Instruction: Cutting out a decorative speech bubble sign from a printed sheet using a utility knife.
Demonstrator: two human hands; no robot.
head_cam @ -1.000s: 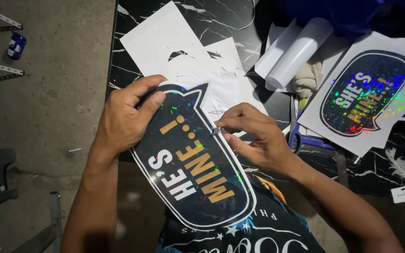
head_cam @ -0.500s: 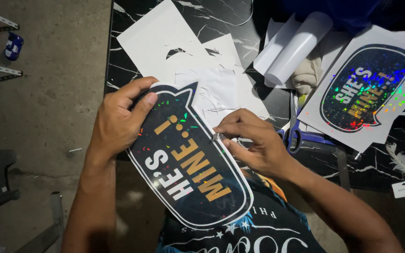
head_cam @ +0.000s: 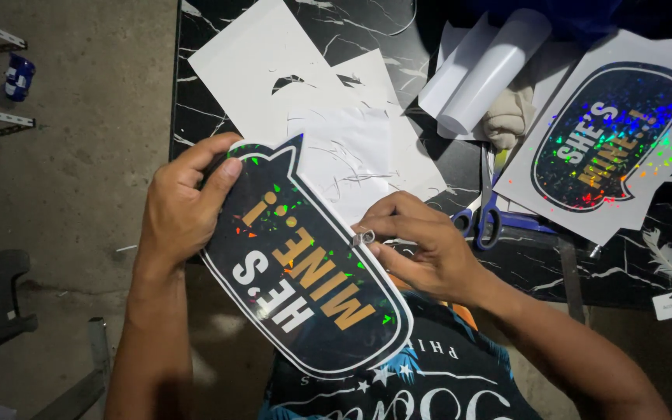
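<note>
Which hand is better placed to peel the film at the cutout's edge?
Probably the right hand: its fingertips pinch at the speech-bubble cutout edge, while the left hand grips its far end.

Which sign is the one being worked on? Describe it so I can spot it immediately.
Start at the black marble-patterned table and come to its near edge, where both hands meet. The speech-bubble sign is held there by the left hand, with the right hand at its edge. Unlike the similar sign lying on white backing at the right, it is already cut out.

Black, holographic-flecked sign point(head_cam: 305, 272); black-marbled table point(head_cam: 211, 117)
</note>
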